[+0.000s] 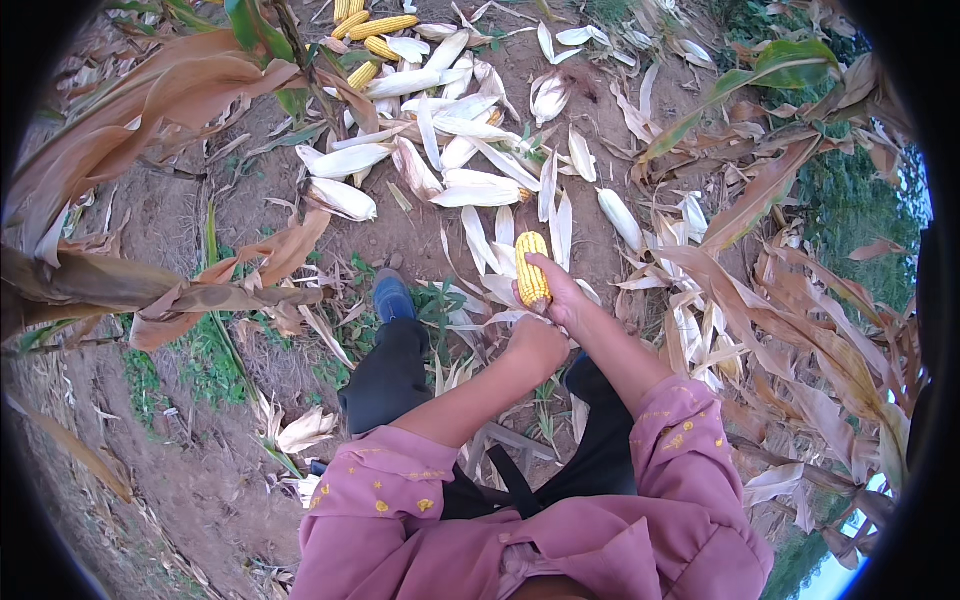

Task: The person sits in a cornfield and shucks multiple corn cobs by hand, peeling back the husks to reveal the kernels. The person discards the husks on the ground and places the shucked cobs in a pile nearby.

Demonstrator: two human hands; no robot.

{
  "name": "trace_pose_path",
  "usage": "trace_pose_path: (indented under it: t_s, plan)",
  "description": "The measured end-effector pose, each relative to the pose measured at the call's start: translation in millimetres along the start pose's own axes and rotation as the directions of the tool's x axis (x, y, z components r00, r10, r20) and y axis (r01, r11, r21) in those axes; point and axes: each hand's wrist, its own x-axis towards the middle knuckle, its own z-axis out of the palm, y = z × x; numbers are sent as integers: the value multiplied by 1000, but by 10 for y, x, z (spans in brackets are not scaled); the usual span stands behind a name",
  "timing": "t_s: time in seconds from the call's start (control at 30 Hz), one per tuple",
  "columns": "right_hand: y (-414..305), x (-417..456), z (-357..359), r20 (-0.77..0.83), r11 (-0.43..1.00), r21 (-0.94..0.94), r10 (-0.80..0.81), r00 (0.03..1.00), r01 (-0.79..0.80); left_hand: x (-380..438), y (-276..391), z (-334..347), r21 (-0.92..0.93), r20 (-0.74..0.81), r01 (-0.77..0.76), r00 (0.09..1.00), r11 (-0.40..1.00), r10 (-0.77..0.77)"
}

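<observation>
A yellow ear of corn (pixel 532 264), its kernels bare, is held upright in my right hand (pixel 561 291), with the thumb across its side. My left hand (pixel 538 343) is closed at the base of the same ear, around the stalk end or pulled-back husk; the fingers hide which. Pale husks (pixel 480 240) lie on the soil just beyond the ear. Farther out is a pile of corn ears in whitish husks (pixel 469 127). Several bare yellow ears (pixel 382 28) lie at the top of the pile. One husked ear (pixel 620 219) rests apart to the right.
Dry corn stalks and leaves stand at the left (pixel 150 289) and right (pixel 795 322), reaching in near both arms. A blue shoe (pixel 394 295) is on the ground at the left. Part of a low stool frame (pixel 517 441) shows between the legs. Green weeds (pixel 214 360) grow in the soil.
</observation>
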Motion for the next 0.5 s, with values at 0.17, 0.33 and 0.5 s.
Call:
trace_pose_path:
  t_s: [0.17, 0.33, 0.5]
  plan:
    - [-614, 57, 1259, 418, 947, 5, -295, 859, 322, -43, -113, 51, -34, -34, 9, 999, 999, -10]
    - [-1155, -105, 1885, 621, 514, -252, -564, 545, 820, -148, -211, -12, 83, -146, 102, 985, 991, -90]
    - [-524, 865, 849, 527, -57, -831, -399, 751, 553, -143, -135, 88, 80, -133, 51, 990, 996, -40]
